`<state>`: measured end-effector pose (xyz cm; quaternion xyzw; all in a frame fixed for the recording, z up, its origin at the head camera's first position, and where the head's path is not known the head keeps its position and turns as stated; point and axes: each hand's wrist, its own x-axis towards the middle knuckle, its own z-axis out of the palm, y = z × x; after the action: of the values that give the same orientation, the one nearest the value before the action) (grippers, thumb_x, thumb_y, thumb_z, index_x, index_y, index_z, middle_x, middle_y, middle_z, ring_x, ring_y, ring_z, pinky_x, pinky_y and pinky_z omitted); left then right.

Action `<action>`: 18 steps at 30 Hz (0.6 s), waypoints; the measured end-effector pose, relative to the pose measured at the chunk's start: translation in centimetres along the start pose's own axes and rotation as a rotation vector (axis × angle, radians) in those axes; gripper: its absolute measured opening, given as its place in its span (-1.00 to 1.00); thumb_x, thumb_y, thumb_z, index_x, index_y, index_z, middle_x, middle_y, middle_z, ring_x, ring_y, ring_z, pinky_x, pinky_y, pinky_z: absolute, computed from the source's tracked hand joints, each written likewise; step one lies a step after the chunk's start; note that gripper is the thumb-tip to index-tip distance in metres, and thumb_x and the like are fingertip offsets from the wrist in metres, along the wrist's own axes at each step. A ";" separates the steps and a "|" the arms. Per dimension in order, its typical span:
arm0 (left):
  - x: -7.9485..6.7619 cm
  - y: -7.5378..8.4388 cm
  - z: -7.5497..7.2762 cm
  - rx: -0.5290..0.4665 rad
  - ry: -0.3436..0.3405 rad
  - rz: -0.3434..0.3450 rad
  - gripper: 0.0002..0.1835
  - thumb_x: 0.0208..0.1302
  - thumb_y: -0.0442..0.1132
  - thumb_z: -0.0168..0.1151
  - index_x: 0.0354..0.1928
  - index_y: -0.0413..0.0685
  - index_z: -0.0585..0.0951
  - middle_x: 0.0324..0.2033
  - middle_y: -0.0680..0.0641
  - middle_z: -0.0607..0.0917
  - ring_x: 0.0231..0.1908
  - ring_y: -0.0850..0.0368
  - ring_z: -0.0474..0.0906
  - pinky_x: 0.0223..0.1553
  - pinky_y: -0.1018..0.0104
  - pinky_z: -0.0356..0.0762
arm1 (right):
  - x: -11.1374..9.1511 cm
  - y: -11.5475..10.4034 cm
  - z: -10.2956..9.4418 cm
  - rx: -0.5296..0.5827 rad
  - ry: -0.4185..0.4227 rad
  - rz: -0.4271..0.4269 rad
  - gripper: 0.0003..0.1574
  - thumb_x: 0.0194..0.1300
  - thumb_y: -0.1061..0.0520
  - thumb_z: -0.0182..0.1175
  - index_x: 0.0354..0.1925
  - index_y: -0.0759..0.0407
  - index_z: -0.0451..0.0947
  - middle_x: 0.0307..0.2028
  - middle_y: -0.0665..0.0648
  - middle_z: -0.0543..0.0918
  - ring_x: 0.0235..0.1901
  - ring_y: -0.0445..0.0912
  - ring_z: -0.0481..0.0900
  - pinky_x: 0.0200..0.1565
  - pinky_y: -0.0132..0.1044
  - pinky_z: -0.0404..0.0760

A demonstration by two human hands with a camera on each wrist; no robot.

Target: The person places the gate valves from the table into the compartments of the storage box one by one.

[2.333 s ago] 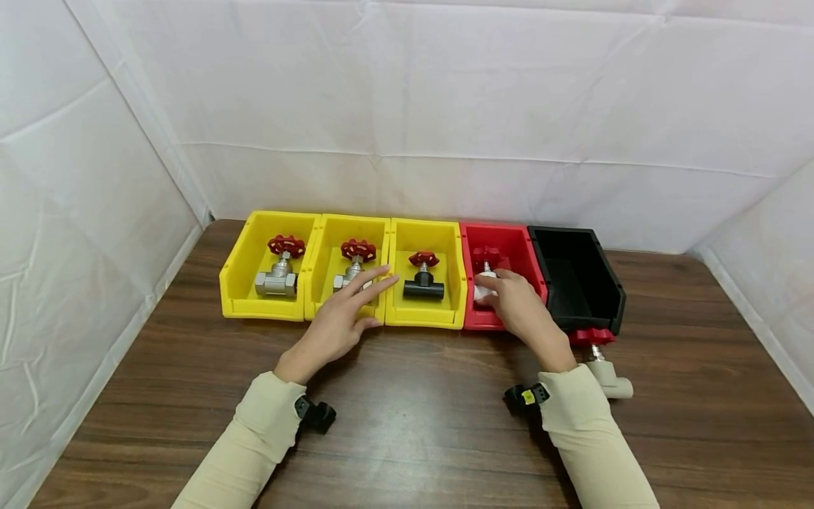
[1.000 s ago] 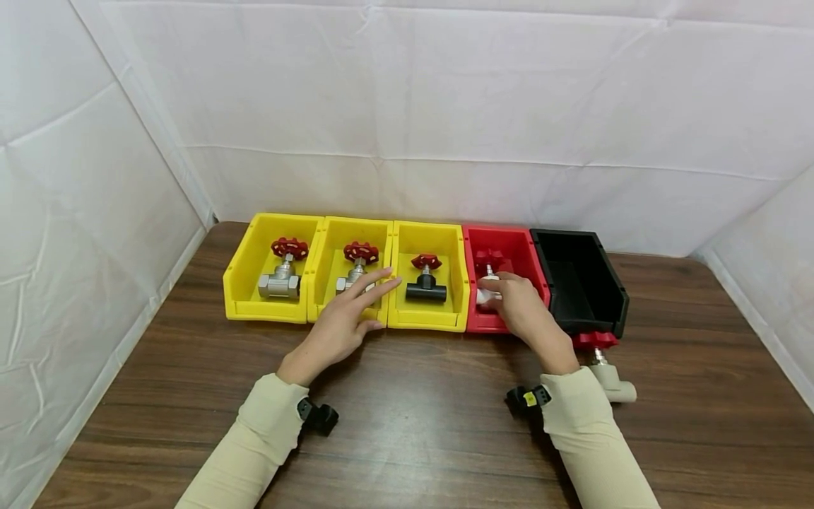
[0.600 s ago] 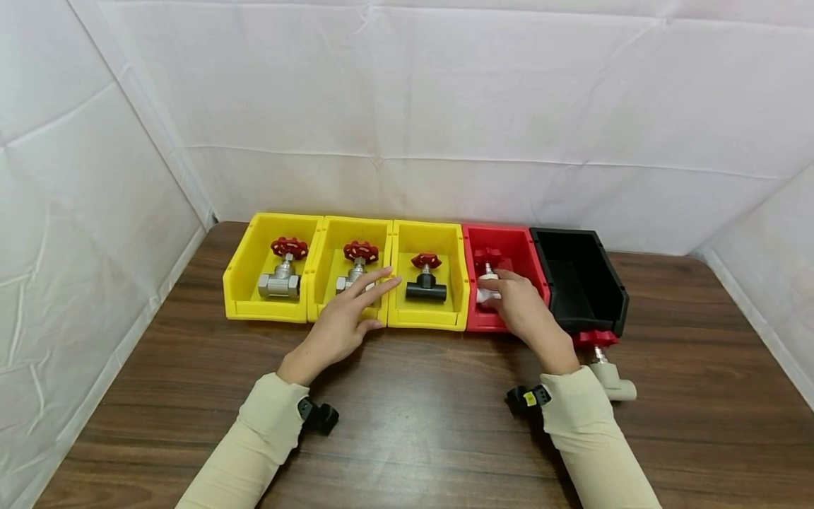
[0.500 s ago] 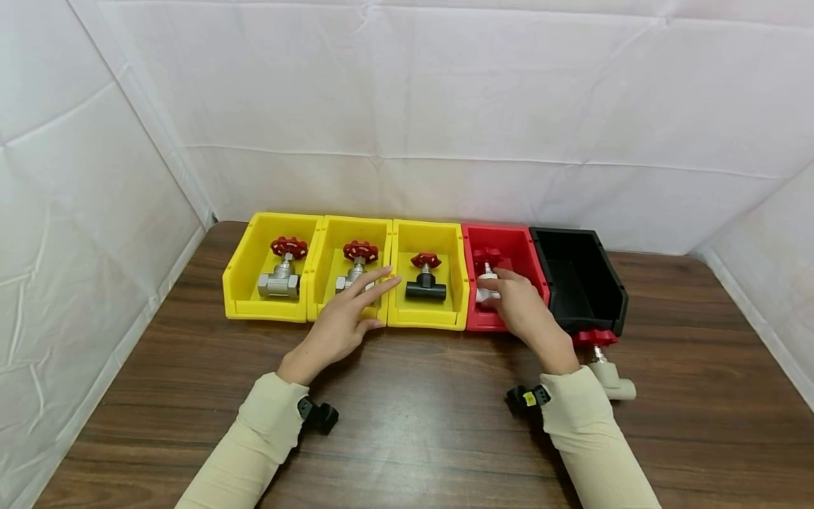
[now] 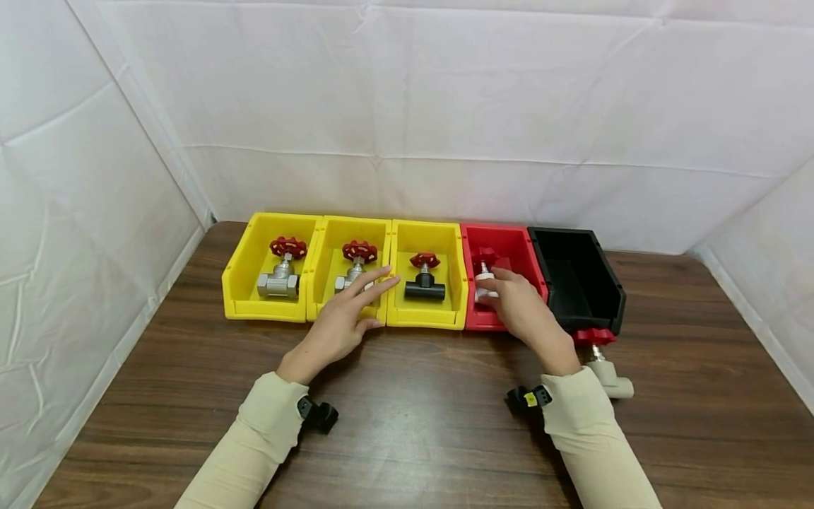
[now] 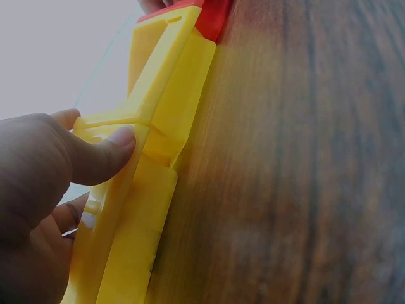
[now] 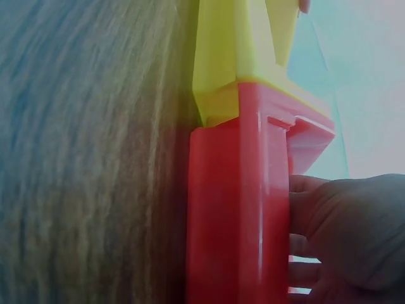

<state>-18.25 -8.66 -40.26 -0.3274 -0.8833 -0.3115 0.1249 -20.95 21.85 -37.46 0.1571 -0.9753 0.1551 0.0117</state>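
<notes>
My right hand (image 5: 524,307) reaches into the red bin (image 5: 537,272) and grips a white valve (image 5: 486,288) with a red handwheel (image 5: 485,257) by its body. In the right wrist view the bin's front wall hides the valve. My left hand (image 5: 337,322) rests on the middle yellow bins, fingers fairly straight across the divider. In the left wrist view its thumb (image 6: 120,144) lies on the front rim of a yellow bin (image 6: 142,221). Under these fingers, partly covered, is a metal valve (image 5: 346,279). A black valve (image 5: 425,288) with a red handwheel lies in the third yellow bin (image 5: 420,322).
The leftmost yellow bin (image 5: 238,309) holds another metal valve (image 5: 278,285). At the row's right end stands a black bin (image 5: 575,283). A beige valve (image 5: 609,378) with a red handwheel lies on the wooden table (image 5: 407,424) before it. White sheeting (image 5: 407,106) hangs behind.
Almost nothing differs. The view shifts slightly, and the white valve moves a little under my right hand inside the red bin. My left hand stays in place on the yellow bins.
</notes>
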 end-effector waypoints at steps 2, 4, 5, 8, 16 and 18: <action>0.0 0.0 0.0 -0.001 0.000 -0.001 -0.23 0.13 -0.40 0.36 0.39 0.08 0.32 0.38 0.03 0.21 -0.59 0.19 0.23 -0.48 0.35 0.35 | -0.1 -0.2 -0.1 -0.016 0.008 -0.002 -0.59 0.30 0.20 0.24 0.12 0.18 0.59 0.22 0.38 0.40 0.20 0.27 0.34 0.11 0.15 0.37; 0.0 0.0 0.0 0.000 0.000 -0.002 -0.23 0.12 -0.40 0.36 0.39 0.08 0.33 0.38 0.03 0.22 -0.60 0.20 0.23 -0.48 0.36 0.35 | -0.2 -0.4 -0.4 -0.033 0.019 -0.007 -0.61 0.31 0.17 0.22 0.11 0.17 0.59 0.22 0.37 0.41 0.20 0.27 0.34 0.12 0.16 0.35; 0.0 0.0 0.0 0.000 0.001 -0.001 -0.23 0.12 -0.40 0.36 0.39 0.07 0.33 0.38 0.03 0.22 -0.60 0.20 0.22 -0.49 0.36 0.35 | -0.3 -0.5 -0.5 -0.040 0.026 -0.011 -0.62 0.31 0.16 0.22 0.10 0.18 0.60 0.21 0.37 0.41 0.20 0.27 0.34 0.13 0.16 0.34; 0.0 -0.1 0.0 0.003 -0.002 -0.002 -0.24 0.13 -0.40 0.36 0.39 0.07 0.33 0.39 0.03 0.21 -0.61 0.21 0.21 -0.50 0.36 0.34 | -0.5 -0.9 -1.1 -0.056 0.058 -0.029 -0.64 0.31 0.14 0.24 0.06 0.19 0.62 0.20 0.35 0.44 0.21 0.25 0.34 0.14 0.16 0.34; 0.0 -0.1 0.1 0.001 -0.009 -0.005 -0.23 0.14 -0.39 0.36 0.40 0.10 0.32 0.39 0.04 0.20 -0.62 0.22 0.21 -0.51 0.37 0.34 | -1.8 -2.1 -2.7 -0.069 0.135 -0.067 -0.66 0.30 0.13 0.25 0.03 0.19 0.63 0.22 0.35 0.42 0.18 0.26 0.35 0.08 0.20 0.39; 0.0 -0.1 0.1 -0.004 -0.009 -0.002 -0.23 0.13 -0.40 0.36 0.39 0.09 0.32 0.39 0.04 0.20 -0.62 0.22 0.21 -0.52 0.37 0.34 | -2.1 -2.2 -3.0 -0.074 0.143 -0.069 -0.65 0.30 0.13 0.25 0.04 0.18 0.63 0.21 0.34 0.43 0.18 0.25 0.35 0.06 0.19 0.40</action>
<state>-18.33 -8.66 -40.38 -0.3280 -0.8836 -0.3119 0.1197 -18.36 21.44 -34.06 0.1784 -0.9710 0.1294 0.0924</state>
